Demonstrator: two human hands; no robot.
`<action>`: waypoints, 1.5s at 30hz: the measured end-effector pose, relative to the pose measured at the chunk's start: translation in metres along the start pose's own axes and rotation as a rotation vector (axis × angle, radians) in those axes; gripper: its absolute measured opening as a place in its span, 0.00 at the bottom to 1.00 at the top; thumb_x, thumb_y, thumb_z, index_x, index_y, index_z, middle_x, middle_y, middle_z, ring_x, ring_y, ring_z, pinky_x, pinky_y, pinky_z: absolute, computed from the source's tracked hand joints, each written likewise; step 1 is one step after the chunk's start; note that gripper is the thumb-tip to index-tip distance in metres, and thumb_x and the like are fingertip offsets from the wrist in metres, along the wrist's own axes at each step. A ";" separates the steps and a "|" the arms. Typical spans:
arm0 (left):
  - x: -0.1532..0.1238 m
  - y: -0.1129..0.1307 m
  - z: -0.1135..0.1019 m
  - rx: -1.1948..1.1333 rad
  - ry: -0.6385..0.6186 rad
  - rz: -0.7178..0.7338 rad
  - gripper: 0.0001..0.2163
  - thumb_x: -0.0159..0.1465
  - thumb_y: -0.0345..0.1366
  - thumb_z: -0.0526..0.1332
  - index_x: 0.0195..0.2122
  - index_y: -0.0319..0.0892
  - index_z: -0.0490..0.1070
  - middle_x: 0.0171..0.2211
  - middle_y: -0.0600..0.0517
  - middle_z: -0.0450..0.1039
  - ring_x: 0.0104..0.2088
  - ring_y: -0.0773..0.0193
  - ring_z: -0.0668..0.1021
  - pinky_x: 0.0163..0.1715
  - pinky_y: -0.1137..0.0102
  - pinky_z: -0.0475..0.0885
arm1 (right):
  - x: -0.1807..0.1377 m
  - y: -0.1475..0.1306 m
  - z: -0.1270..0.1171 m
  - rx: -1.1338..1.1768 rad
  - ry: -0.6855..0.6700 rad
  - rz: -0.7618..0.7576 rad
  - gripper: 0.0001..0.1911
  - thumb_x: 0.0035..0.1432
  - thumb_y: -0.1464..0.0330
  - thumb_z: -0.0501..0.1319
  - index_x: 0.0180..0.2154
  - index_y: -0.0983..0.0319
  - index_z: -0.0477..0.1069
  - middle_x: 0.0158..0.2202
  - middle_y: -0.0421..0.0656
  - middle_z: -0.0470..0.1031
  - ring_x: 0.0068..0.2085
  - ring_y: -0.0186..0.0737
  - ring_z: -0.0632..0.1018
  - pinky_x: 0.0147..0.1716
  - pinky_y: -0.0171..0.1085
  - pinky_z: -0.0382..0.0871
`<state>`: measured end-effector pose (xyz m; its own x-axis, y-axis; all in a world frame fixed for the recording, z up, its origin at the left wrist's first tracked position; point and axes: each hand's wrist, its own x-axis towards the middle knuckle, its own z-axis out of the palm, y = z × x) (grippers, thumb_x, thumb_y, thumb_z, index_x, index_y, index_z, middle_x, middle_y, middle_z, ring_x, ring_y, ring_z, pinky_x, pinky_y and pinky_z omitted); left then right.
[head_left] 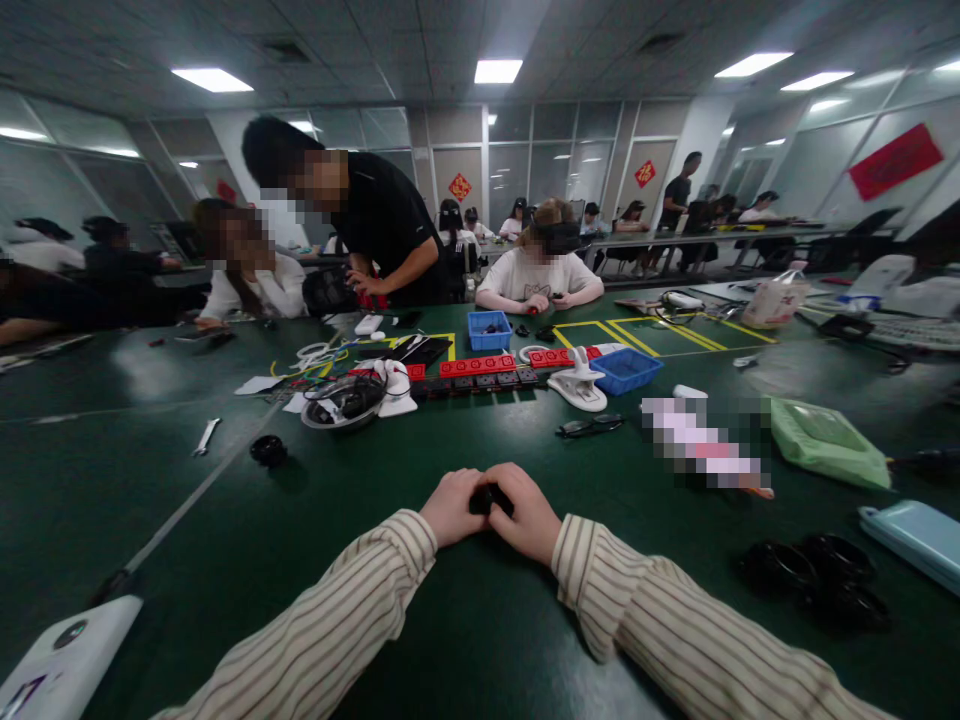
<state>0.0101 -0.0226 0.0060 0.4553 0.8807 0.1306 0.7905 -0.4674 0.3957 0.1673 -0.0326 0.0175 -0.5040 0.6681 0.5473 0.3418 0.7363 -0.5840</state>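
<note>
My left hand (455, 508) and my right hand (525, 512) meet in the middle of the green table. Between them they grip a small black part (489, 497), and the fingers of both are closed round it. Most of the part is covered, so its exact kind does not show. Several glossy black ring-shaped parts (817, 580) lie to the right of my right forearm. One more black round part (268, 451) sits off to the left, near a wrench (206, 437).
Ahead are a black-and-red power strip (480, 367), a metal bowl (341, 405), a white clip stand (579, 382), glasses (590, 426) and blue baskets (626, 371). A green wipes pack (829, 442) and a light-blue case (915, 540) lie right. Other people work across the table.
</note>
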 end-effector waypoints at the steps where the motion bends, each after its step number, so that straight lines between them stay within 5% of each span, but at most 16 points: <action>1: 0.000 0.000 0.000 -0.009 0.004 -0.003 0.13 0.50 0.38 0.62 0.35 0.39 0.66 0.32 0.51 0.68 0.35 0.59 0.70 0.36 0.67 0.65 | -0.001 0.001 0.000 0.028 -0.012 -0.018 0.19 0.42 0.78 0.51 0.39 0.63 0.63 0.38 0.45 0.67 0.41 0.40 0.67 0.44 0.42 0.62; 6: 0.001 -0.005 0.002 -0.049 -0.005 0.015 0.16 0.50 0.37 0.62 0.39 0.39 0.67 0.37 0.49 0.69 0.39 0.56 0.71 0.40 0.65 0.64 | -0.001 0.003 0.000 -0.017 -0.023 -0.044 0.22 0.47 0.71 0.56 0.47 0.63 0.59 0.45 0.47 0.65 0.48 0.44 0.65 0.53 0.49 0.52; 12: 0.002 -0.006 0.004 -0.013 -0.004 0.058 0.14 0.52 0.40 0.61 0.38 0.40 0.66 0.36 0.50 0.70 0.37 0.58 0.71 0.38 0.66 0.64 | 0.000 0.002 0.003 -0.201 0.065 0.138 0.23 0.46 0.60 0.62 0.42 0.64 0.61 0.41 0.48 0.64 0.44 0.46 0.65 0.45 0.45 0.60; 18: 0.001 -0.004 0.003 0.011 0.005 0.062 0.13 0.51 0.40 0.61 0.35 0.40 0.65 0.33 0.52 0.68 0.35 0.60 0.70 0.35 0.67 0.63 | 0.000 0.001 0.005 -0.305 0.061 0.206 0.14 0.49 0.62 0.60 0.36 0.62 0.62 0.35 0.44 0.63 0.38 0.42 0.66 0.39 0.42 0.62; 25: 0.001 -0.003 0.002 -0.014 0.007 0.046 0.13 0.51 0.39 0.61 0.35 0.40 0.65 0.32 0.52 0.68 0.35 0.59 0.70 0.35 0.67 0.64 | 0.000 0.002 0.004 -0.232 0.060 0.113 0.10 0.48 0.70 0.57 0.36 0.62 0.62 0.36 0.45 0.65 0.39 0.42 0.66 0.40 0.42 0.61; 32: 0.001 -0.003 0.002 -0.049 0.016 0.007 0.16 0.49 0.39 0.63 0.38 0.39 0.67 0.33 0.50 0.69 0.35 0.58 0.70 0.37 0.66 0.65 | 0.000 0.001 -0.002 0.009 -0.015 -0.035 0.21 0.41 0.76 0.51 0.41 0.63 0.61 0.40 0.46 0.67 0.42 0.42 0.67 0.45 0.44 0.61; 39: 0.002 -0.007 0.004 -0.056 0.008 0.033 0.14 0.49 0.35 0.62 0.38 0.39 0.67 0.38 0.49 0.69 0.39 0.57 0.71 0.40 0.65 0.64 | 0.000 0.002 0.000 -0.076 -0.008 0.004 0.23 0.48 0.67 0.57 0.48 0.63 0.58 0.47 0.48 0.64 0.49 0.45 0.64 0.51 0.46 0.56; 45: 0.002 -0.006 0.005 0.018 -0.013 0.034 0.13 0.51 0.40 0.61 0.36 0.40 0.66 0.35 0.50 0.69 0.36 0.59 0.71 0.38 0.66 0.65 | -0.001 0.006 0.004 -0.231 0.057 0.147 0.21 0.47 0.61 0.61 0.42 0.63 0.62 0.41 0.47 0.65 0.43 0.44 0.66 0.44 0.44 0.60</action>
<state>0.0082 -0.0180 -0.0006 0.4868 0.8635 0.1322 0.7820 -0.4982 0.3747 0.1662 -0.0295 0.0114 -0.3923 0.7699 0.5033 0.5830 0.6313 -0.5114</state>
